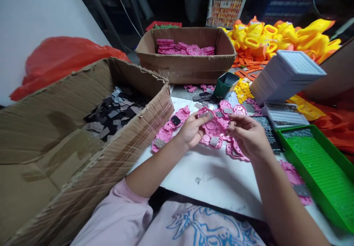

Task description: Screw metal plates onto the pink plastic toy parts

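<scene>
My left hand [193,130] is closed on the left edge of a pink plastic part [212,127] with round moulded shapes and a small grey plate, thumb on top. At its right side my right hand [247,132] has thumb and fingers pinched together. Whatever lies between those fingertips is too small to make out. More pink parts [237,151] lie beneath and behind the hands, some with grey plates. To the left, another pink part [163,137] carries a black square plate [176,120]. All rest on a white printed sheet [193,176].
At left stands a large cardboard box [143,128] of black and grey plates [118,109]. Behind is a cardboard box [188,67] of pink parts. A green cup [225,85], stacked white trays [287,76], yellow toys [260,37] and a green tray [320,172] stand around.
</scene>
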`<action>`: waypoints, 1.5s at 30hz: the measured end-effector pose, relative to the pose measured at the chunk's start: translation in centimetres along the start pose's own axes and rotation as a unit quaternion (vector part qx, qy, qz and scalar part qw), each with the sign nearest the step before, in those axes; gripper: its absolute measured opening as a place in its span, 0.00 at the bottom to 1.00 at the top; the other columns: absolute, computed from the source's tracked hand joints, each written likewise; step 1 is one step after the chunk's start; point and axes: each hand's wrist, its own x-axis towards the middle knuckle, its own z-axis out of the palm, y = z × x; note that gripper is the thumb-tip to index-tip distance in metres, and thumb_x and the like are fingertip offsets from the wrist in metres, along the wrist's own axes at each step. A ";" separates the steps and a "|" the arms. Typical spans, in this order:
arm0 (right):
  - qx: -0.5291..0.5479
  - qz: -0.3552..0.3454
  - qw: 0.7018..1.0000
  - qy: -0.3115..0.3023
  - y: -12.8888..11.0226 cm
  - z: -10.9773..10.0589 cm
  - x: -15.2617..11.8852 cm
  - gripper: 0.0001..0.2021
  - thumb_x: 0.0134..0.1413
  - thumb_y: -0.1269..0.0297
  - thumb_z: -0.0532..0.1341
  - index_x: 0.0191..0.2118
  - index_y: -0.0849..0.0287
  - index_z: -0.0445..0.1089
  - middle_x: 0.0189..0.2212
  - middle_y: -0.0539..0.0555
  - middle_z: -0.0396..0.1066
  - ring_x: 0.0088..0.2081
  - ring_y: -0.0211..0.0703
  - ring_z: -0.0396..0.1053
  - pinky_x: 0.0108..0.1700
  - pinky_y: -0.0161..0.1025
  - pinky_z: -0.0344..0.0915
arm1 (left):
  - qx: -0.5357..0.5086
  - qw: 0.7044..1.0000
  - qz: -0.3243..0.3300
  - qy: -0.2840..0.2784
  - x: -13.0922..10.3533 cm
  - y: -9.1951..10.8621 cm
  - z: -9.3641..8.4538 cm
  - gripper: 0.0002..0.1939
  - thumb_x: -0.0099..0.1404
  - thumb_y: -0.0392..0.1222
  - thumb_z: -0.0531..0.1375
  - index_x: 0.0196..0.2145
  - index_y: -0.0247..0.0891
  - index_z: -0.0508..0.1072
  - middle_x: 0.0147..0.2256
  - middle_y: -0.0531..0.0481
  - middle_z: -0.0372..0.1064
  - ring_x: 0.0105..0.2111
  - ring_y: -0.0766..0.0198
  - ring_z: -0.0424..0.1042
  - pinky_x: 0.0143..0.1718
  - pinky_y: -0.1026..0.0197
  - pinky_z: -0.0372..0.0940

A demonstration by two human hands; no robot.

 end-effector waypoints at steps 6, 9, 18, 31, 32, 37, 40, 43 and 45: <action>0.080 -0.010 0.996 0.031 3.1 0.1 -0.8 0.23 0.32 0.63 0.70 0.37 0.63 0.63 0.24 0.49 0.62 0.25 0.29 0.63 0.28 0.27 0.64 | -0.064 0.996 -0.052 -0.031 -0.4 0.0 0.4 0.10 0.64 0.35 0.56 0.40 0.26 0.73 0.36 0.39 0.75 0.43 0.56 0.74 0.51 0.51 0.65; 0.106 -0.012 0.993 0.052 4.0 -0.3 -1.1 0.23 0.33 0.65 0.70 0.37 0.63 0.63 0.25 0.50 0.63 0.26 0.29 0.63 0.28 0.27 0.65 | -0.067 0.995 -0.047 -0.049 -0.9 0.2 0.5 0.12 0.65 0.35 0.56 0.45 0.29 0.71 0.42 0.39 0.74 0.47 0.54 0.72 0.53 0.49 0.64; 0.151 0.008 0.985 0.084 3.8 -0.9 -1.4 0.20 0.36 0.66 0.69 0.38 0.59 0.64 0.29 0.50 0.64 0.29 0.30 0.66 0.33 0.29 0.69 | -0.038 0.997 -0.046 -0.058 -1.6 0.1 1.0 0.17 0.63 0.34 0.58 0.51 0.39 0.66 0.49 0.43 0.70 0.47 0.53 0.72 0.48 0.47 0.67; 0.080 -0.061 0.990 0.103 4.4 -0.8 -1.8 0.07 0.39 0.68 0.68 0.28 0.62 0.71 0.33 0.53 0.64 0.33 0.31 0.65 0.31 0.26 0.65 | -0.037 0.996 -0.041 -0.069 -1.9 -0.2 1.1 0.15 0.63 0.35 0.58 0.48 0.39 0.67 0.46 0.45 0.71 0.48 0.55 0.71 0.49 0.51 0.66; 0.062 -0.070 0.990 0.101 4.5 -0.9 -1.9 0.06 0.40 0.68 0.67 0.28 0.61 0.72 0.34 0.54 0.64 0.34 0.31 0.65 0.31 0.26 0.65 | -0.040 0.996 -0.041 -0.067 -1.9 -0.1 1.1 0.15 0.63 0.35 0.58 0.49 0.39 0.68 0.46 0.45 0.71 0.48 0.56 0.70 0.49 0.52 0.66; -0.023 -0.120 0.987 0.101 4.8 -1.3 -2.1 0.05 0.46 0.69 0.65 0.33 0.56 0.75 0.36 0.55 0.64 0.38 0.33 0.64 0.34 0.26 0.63 | -0.049 0.996 -0.048 -0.051 -1.8 -0.1 1.2 0.15 0.63 0.34 0.58 0.48 0.38 0.68 0.44 0.46 0.72 0.49 0.56 0.70 0.50 0.51 0.65; -0.062 -0.143 0.982 0.105 4.8 -1.2 -2.2 0.06 0.46 0.67 0.66 0.34 0.56 0.75 0.36 0.55 0.65 0.39 0.34 0.64 0.34 0.27 0.62 | -0.043 0.997 -0.044 -0.042 -1.8 -0.1 1.3 0.12 0.63 0.34 0.58 0.45 0.37 0.69 0.44 0.45 0.72 0.47 0.55 0.71 0.48 0.52 0.66; -0.102 -0.148 0.978 0.110 4.7 -1.0 -2.3 0.06 0.46 0.67 0.67 0.33 0.57 0.74 0.35 0.54 0.66 0.37 0.33 0.64 0.35 0.28 0.63 | -0.031 0.998 -0.041 -0.036 -1.9 -0.2 1.3 0.12 0.63 0.34 0.58 0.46 0.38 0.69 0.43 0.46 0.72 0.44 0.57 0.72 0.43 0.55 0.68; -0.120 -0.142 0.976 0.113 4.7 -0.9 -2.5 0.06 0.46 0.67 0.67 0.34 0.59 0.73 0.36 0.54 0.66 0.37 0.32 0.65 0.37 0.28 0.65 | -0.027 0.998 -0.038 -0.030 -2.0 -0.2 1.4 0.14 0.62 0.33 0.58 0.47 0.40 0.68 0.42 0.47 0.72 0.42 0.59 0.73 0.40 0.59 0.68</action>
